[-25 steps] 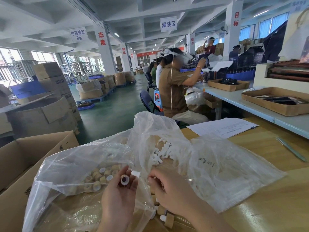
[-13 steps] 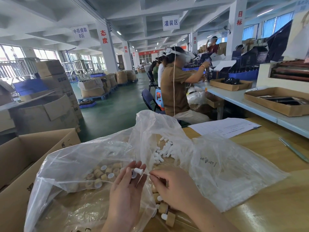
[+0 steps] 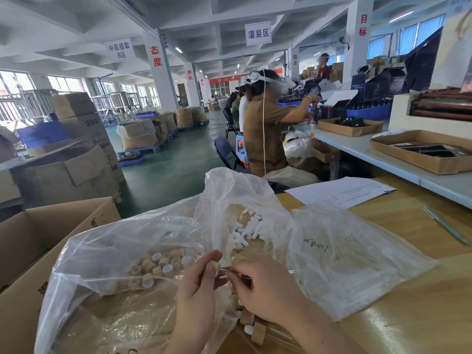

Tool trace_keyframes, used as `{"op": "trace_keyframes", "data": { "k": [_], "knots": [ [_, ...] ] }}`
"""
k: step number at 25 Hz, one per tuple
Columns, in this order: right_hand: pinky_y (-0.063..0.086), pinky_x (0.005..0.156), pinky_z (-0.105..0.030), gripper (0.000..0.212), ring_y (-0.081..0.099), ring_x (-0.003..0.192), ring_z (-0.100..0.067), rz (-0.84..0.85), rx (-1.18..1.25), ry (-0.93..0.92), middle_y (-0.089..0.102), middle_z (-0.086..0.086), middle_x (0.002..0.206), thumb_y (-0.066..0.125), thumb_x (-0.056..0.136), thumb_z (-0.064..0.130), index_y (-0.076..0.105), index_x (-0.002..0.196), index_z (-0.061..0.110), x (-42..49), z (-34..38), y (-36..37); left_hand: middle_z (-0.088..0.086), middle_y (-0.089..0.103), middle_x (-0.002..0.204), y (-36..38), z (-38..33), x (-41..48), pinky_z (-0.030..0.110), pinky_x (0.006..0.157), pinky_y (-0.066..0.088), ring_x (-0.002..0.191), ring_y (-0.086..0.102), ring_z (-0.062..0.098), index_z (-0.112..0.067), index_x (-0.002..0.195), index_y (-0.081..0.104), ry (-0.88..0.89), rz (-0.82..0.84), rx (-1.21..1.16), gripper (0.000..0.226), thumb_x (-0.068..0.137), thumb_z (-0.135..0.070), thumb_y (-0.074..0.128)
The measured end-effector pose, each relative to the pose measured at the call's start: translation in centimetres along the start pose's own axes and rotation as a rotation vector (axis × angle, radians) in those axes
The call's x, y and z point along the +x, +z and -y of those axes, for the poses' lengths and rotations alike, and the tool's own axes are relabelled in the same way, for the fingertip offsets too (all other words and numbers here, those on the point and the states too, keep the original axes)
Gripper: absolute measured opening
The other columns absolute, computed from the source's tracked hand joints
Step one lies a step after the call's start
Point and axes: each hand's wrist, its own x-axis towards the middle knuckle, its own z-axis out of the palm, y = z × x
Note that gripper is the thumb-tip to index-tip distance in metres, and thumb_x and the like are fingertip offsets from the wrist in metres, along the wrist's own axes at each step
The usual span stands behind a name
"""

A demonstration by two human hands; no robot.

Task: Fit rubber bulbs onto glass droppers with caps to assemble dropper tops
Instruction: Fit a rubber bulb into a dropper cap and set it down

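Since the earlier frame the white bulb tip seen at the left fingertips has gone out of sight, and a tan cylindrical cap shows there instead, its end turned toward the right. Left hand: thumb and fingers curled round the cap, holding it steady above the bags. Right hand: fingertips pinching a thin clear glass dropper tube, which spans the small gap between the two hands and meets the cap. The opposed grips appear chosen so that the tube can be pushed along its own axis into the cap. Whether a bulb is already seated cannot be told.

Stock is sorted by part. A crumpled clear plastic bag at near left holds loose tan caps, short matte drums with white liners. A second clear plastic bag to the right, its mouth open toward the hands, holds small white rubber bulbs, soft-looking and peg-shaped. Both mouths lie close to the hands, probably to shorten each pick.

Finished dropper tops, tan caps with white bulb ends, lie just below the right wrist on the pale wooden tabletop, which is smooth and slightly glossy. An open brown cardboard box stands at near left beside the bags. A printed white paper sheet and a slim grey-green pen lie farther off to the right, well apart from the work.
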Motion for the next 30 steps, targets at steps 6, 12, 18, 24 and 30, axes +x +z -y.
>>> {"op": "trace_keyframes", "data": {
  "k": [6, 12, 18, 24, 30],
  "knots": [
    [0.043, 0.061, -0.023, 0.039, 0.049, 0.068, -0.004, -0.001, 0.005, 0.003, 0.053, 0.016, 0.074, 0.042, 0.094, 0.040, 0.036, 0.132, 0.044, -0.2, 0.3, -0.4, -0.010, 0.073, 0.100, 0.0, -0.1, -0.3, 0.018, 0.071, 0.055, 0.089, 0.070, 0.009, -0.028, 0.115, 0.062, 0.066, 0.103, 0.134, 0.033, 0.092, -0.005, 0.054],
    [0.044, 0.066, -0.024, 0.052, 0.054, 0.077, -0.004, 0.051, 0.059, -0.015, 0.061, 0.016, 0.095, 0.037, 0.082, 0.037, 0.026, 0.131, 0.047, -0.5, 0.9, -0.7, -0.035, 0.065, 0.099, 0.6, -0.4, -1.6, 0.000, 0.075, 0.041, 0.098, 0.057, -0.017, -0.047, 0.121, 0.042, 0.130, 0.168, 0.287, 0.034, 0.094, -0.027, 0.045],
    [0.039, 0.054, -0.023, 0.016, 0.049, 0.069, -0.006, 0.023, 0.153, -0.015, 0.049, 0.013, 0.076, 0.042, 0.077, 0.049, 0.041, 0.078, 0.033, -0.4, 0.9, -0.6, 0.002, 0.062, 0.064, -0.1, -1.4, -1.1, 0.022, 0.052, 0.042, 0.057, 0.055, 0.009, -0.017, 0.071, 0.063, 0.216, 0.175, 0.335, 0.037, 0.086, -0.051, 0.057],
    [0.042, 0.050, -0.028, 0.025, 0.050, 0.061, -0.011, 0.109, 0.180, 0.013, 0.053, 0.008, 0.066, 0.044, 0.076, 0.050, 0.044, 0.073, 0.025, -0.4, 0.7, -0.7, 0.009, 0.050, 0.051, -0.2, -1.1, -1.0, 0.026, 0.049, 0.035, 0.050, 0.045, 0.010, -0.005, 0.059, 0.056, 0.219, 0.220, 0.348, 0.056, 0.073, -0.058, 0.051],
    [0.038, 0.051, -0.026, 0.007, 0.048, 0.059, -0.010, 0.141, 0.275, -0.030, 0.052, 0.010, 0.066, 0.044, 0.084, 0.039, 0.044, 0.079, 0.035, -0.6, 0.9, -1.0, -0.002, 0.047, 0.047, 0.0, -1.3, -0.9, 0.014, 0.042, 0.031, 0.043, 0.041, 0.006, -0.004, 0.061, 0.059, 0.075, 0.316, 0.176, 0.041, 0.098, -0.013, 0.044]
  ]
}}
